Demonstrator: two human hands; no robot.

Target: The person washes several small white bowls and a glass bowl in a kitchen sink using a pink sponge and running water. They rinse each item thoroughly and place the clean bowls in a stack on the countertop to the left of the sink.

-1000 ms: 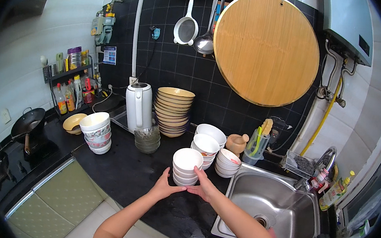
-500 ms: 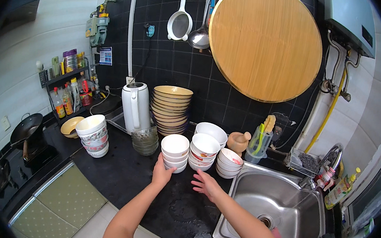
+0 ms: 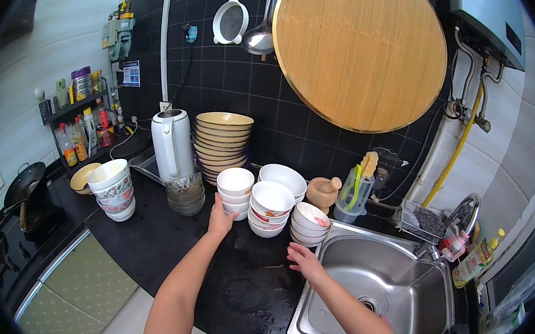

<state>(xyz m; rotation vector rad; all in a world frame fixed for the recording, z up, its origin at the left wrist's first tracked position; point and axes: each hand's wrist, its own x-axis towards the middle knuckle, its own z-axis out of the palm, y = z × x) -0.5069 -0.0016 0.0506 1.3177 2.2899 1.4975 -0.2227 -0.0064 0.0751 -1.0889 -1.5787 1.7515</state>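
A stack of small white bowls (image 3: 235, 196) stands mid-counter. My left hand (image 3: 219, 219) curves against its near left side, the fingers along the left and the thumb across the front. Close on its right is a stack of white bowls with red and orange patterns (image 3: 270, 210). Farther right, near the sink, sits a shorter stack of bowls with a red design (image 3: 311, 224). My right hand (image 3: 305, 261) is just in front of that stack, fingers spread and holding nothing. Behind the middle stack rests a larger white bowl (image 3: 284, 178).
Left of the stacks are clear glass bowls (image 3: 185, 195), a white kettle (image 3: 173, 143), tall cream bowls (image 3: 222, 144) and patterned bowls (image 3: 113, 188). A wooden mortar (image 3: 323, 194) and utensil holder (image 3: 354, 197) stand behind the steel sink (image 3: 306, 310). A round board (image 3: 360, 54) hangs above.
The small white stack has slid back toward the wall with my left hand on it. My right hand has shifted from the middle stack to the right one. The view has turned slightly.
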